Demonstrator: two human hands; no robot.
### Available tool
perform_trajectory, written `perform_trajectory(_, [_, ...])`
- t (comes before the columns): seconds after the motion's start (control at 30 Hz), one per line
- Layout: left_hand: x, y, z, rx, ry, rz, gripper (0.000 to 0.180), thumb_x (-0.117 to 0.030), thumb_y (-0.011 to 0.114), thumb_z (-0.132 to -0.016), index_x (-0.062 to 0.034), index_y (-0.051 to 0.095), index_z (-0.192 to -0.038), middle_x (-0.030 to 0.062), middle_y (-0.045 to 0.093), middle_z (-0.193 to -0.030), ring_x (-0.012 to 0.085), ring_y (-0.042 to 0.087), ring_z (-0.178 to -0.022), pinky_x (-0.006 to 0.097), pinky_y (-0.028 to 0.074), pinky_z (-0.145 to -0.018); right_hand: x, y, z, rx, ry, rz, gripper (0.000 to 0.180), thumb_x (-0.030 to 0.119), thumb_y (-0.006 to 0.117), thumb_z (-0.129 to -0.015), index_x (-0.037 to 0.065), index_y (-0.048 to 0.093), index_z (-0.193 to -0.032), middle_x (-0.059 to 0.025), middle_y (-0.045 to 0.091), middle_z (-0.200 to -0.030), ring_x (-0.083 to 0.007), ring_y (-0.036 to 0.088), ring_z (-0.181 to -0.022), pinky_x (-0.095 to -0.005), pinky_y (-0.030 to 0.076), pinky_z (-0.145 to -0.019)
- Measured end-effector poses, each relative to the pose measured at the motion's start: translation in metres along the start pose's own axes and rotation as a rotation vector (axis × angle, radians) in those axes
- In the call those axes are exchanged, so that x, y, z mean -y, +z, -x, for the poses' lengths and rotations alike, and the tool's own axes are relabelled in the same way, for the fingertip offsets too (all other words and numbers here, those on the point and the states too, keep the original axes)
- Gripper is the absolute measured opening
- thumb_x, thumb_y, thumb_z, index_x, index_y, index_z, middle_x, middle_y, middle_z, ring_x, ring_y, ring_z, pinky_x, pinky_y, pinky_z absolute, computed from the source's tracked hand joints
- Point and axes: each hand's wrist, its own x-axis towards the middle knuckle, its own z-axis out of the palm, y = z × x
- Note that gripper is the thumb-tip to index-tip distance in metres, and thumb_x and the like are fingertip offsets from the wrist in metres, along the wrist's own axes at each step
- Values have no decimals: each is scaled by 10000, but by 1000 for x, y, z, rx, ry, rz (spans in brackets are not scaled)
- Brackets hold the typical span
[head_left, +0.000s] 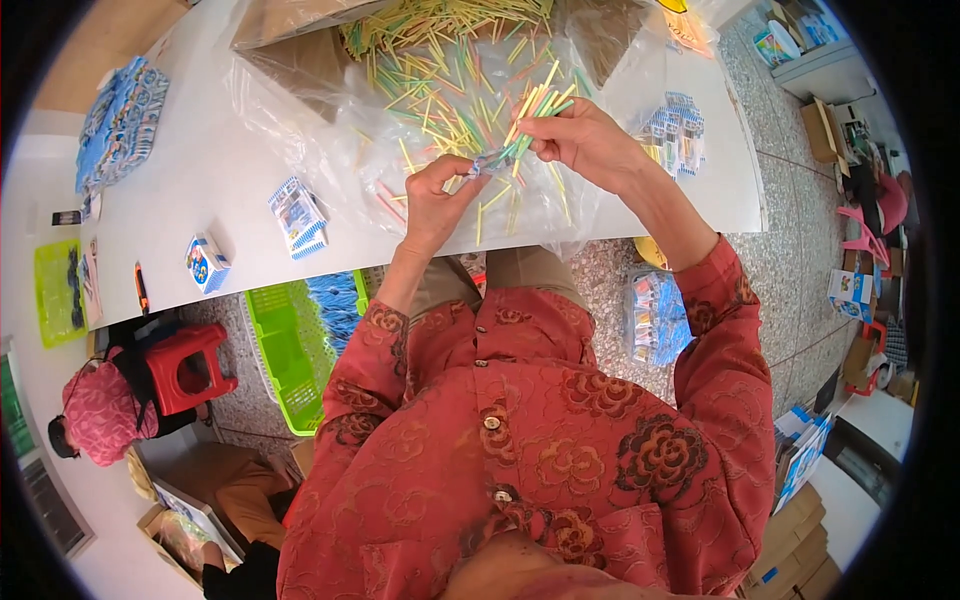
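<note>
Our left hand (437,195) is closed in a pinch, thumb and fingers together on the lower end of a small bundle of coloured sticks (524,128), where a bit of clear wrapper seems to sit around it. Our right hand (585,140) is clamped on the same bundle from the other side, fingers curled over the sticks so that their yellow and green tips fan up and to the right. We hold the bundle just above the near edge of the white table (190,190), over a sheet of clear plastic (300,120).

Closer to us, below the table edge, we see our red flowered sleeves and, on the speckled floor, a green plastic basket (285,355) to our left with blue packs in it, and a clear bag of small packets (655,320) to our right.

On the table, left of our hands, lie a blue-and-white box (299,216) and a smaller box (207,263) near the edge. Right of our hands rests a cluster of blue packets (675,133). Beyond the bundle, a large heap of loose sticks (440,50) spreads across the plastic, with cardboard flaps on both sides. At far left lies a stack of blue packs (122,120).
</note>
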Motion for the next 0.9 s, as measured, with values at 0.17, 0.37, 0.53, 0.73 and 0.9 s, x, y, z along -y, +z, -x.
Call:
perform_trajectory(0.17, [-2, -2, 2, 48, 14, -52, 119, -34, 710, -746, -10, 658, -851, 30, 660, -783, 80, 574, -701, 225, 450, -660, 3, 4, -1, -34, -8, 34, 97, 170, 634, -859, 80, 644, -892, 56, 559, -709, -32, 477, -609, -194, 387, -566])
perform_trajectory(0.37, [-6, 1, 3, 41, 57, -34, 116, -37, 712, -747, -8, 656, -843, 41, 665, -790, 93, 589, -700, 231, 454, -657, 1, 9, 2, -117, -106, 109, 86, 177, 623, -865, 94, 635, -845, 51, 512, -650, -38, 441, -582, -208, 352, -543])
perform_trajectory(0.53, [-2, 6, 5, 20, -71, 80, 77, -21, 693, -769, -2, 650, -829, 7, 647, -765, 48, 550, -680, 204, 438, -621, -5, 16, 4, -147, -268, 197, 119, 136, 638, -839, 25, 639, -881, 20, 544, -642, -48, 467, -565, -221, 373, -512])
perform_trajectory(0.73, [-7, 10, 4, 1, -241, 273, 99, -36, 708, -733, 7, 657, -807, -1, 615, -683, 48, 509, -620, 205, 406, -565, -2, 26, 7, -132, -367, 369, 133, 127, 631, -838, 11, 634, -902, 22, 537, -638, -41, 468, -555, -219, 374, -488])
perform_trajectory(0.9, [-9, 11, 1, -3, -212, 247, 90, -38, 704, -739, 3, 658, -804, -7, 605, -675, 45, 498, -615, 202, 400, -559, -6, 24, 5, -150, -341, 596, 132, 138, 626, -854, 30, 629, -931, 21, 573, -778, -29, 443, -623, -206, 375, -548])
